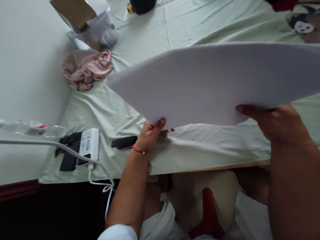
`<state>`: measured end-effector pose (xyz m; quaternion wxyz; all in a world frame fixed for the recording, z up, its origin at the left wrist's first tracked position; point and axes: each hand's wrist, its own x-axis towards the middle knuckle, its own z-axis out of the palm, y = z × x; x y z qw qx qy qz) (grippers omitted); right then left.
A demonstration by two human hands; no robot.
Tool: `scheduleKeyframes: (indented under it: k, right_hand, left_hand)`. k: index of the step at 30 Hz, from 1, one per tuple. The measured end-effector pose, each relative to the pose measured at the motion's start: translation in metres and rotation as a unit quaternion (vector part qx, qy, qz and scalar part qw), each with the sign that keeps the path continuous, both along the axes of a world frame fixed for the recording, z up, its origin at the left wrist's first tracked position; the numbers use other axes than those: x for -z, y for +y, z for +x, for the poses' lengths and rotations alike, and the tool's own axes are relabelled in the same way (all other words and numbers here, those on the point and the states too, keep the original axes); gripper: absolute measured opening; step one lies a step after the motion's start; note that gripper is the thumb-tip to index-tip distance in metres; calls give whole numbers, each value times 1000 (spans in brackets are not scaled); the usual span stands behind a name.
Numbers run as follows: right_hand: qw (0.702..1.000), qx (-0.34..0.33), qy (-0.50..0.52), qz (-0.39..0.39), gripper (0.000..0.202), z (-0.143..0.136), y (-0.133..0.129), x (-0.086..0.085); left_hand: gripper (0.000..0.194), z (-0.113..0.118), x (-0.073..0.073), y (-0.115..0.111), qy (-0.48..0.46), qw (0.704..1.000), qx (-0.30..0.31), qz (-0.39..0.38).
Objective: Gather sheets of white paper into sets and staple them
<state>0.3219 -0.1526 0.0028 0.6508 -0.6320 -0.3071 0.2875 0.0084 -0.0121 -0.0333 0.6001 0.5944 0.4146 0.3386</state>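
Note:
A large white sheet of paper (pixel 206 79) is held up above the cloth-covered table, tilted and bowed along its far edge. My left hand (pixel 150 134) is closed on its near left edge, thumb on top and the other fingers mostly underneath. A small red-and-white tip shows beside those fingers; I cannot make out what it is. Farther right, my right hand (pixel 282 119) grips the near edge of the same sheet, its thumb lying on the paper and its fingers hidden below. Left of my left hand lies a black oblong object (pixel 124 142) with a red strip.
A white power strip (pixel 89 144) with a cable, a dark phone-like object (pixel 70 157) and a clear plastic bottle (pixel 36 129) lie at left. Pink cloth (pixel 88 69), a cardboard box (pixel 73 8) and a black item (pixel 143 0) stand farther back. A wall borders the left side.

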Motion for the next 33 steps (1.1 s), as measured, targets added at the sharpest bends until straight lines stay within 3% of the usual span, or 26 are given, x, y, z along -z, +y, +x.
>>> scheduleKeyframes:
  k: [3, 7, 13, 16, 21, 33]
  right_hand:
    - [999, 24, 14, -38, 42, -5, 0, -10]
    - [993, -8, 78, -93, 22, -3, 0, -12]
    - [974, -50, 197, -98, 39, 1, 2, 4]
    - [975, -60, 188, -106, 34, -4, 3, 5]
    - [989, -36, 135, -45, 20, -5, 5, 9]
    - [990, -13, 139, -34, 30, -11, 9, 5]
  left_hand:
    - [57, -2, -6, -5, 3, 997, 70, -33]
    - [60, -8, -10, -10, 50, 995, 87, -4]
    - [64, -17, -12, -13, 28, 997, 74, -17]
    - [60, -17, -10, -12, 17, 999, 38, -19]
    - [47, -14, -9, -13, 0, 997, 2, -77]
    - [41, -14, -5, -20, -35, 994, 26, -95]
